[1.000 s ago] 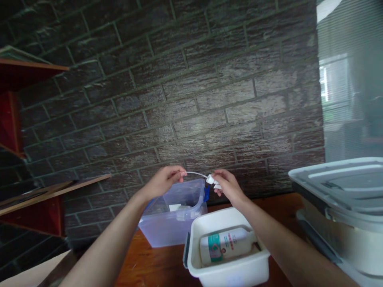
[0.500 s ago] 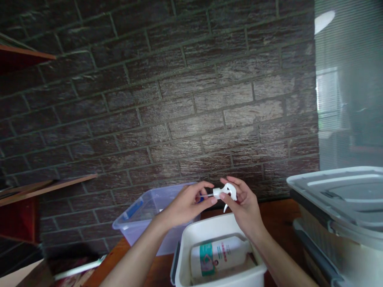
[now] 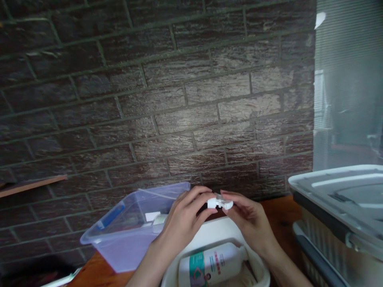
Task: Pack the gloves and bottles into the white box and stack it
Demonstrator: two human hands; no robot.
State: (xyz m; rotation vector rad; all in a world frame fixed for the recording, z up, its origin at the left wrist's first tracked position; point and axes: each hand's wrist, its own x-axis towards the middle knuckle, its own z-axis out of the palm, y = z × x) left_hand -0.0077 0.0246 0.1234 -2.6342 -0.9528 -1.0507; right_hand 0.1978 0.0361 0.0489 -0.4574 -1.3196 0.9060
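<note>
A white trigger spray head (image 3: 220, 203) is between my two hands, above the white bin (image 3: 206, 235). My left hand (image 3: 187, 215) has its fingers and thumb closed around the collar end. At the other end, my right hand (image 3: 249, 217) pinches the head with thumb and fingers. A thin pale tube (image 3: 158, 194) runs out leftward from behind my left hand, over the purple tub. Below my hands, a white bottle (image 3: 217, 263) with a teal label lies on its side in the white bin.
To the left stands the translucent purple tub (image 3: 119, 249) with a blue handle and a white container (image 3: 160, 219) inside. Grey-lidded storage boxes (image 3: 341, 195) are stacked at the right. A brick wall (image 3: 185, 119) rises behind, and a shelf (image 3: 32, 186) juts in from the left.
The spray head has been turned in my hands, and its trigger no longer hangs visibly downward. More of its tube shows to the left. The view has shifted slightly.
</note>
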